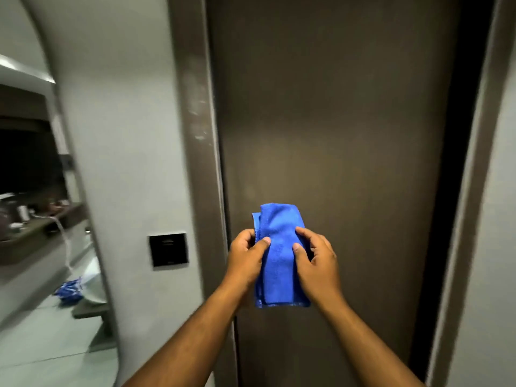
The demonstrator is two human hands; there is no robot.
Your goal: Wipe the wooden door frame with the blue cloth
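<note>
In front of the closed brown door [335,135], seen from the head camera, both hands meet at about six o'clock of centre, gripping the blue cloth [279,255] between them. The left hand [247,259] pinches the cloth's left edge with its thumb laid across the front; the right hand [317,262] clasps the right edge the same way, fingers curled behind. The cloth is folded into a tall pad, hanging upright and, as far as can be told, clear of the door. Held so, it looks as if it is being gathered into a firm wad that will fit the palm before any wiping begins.

The wooden door frame [195,135] runs upright at about ten o'clock from the hands, just beside the left hand, with pale smudges higher up. A dark wall switch [168,250] sits at nine o'clock, on the white wall [125,135]. The frame's right side stands at three o'clock, well apart.
</note>
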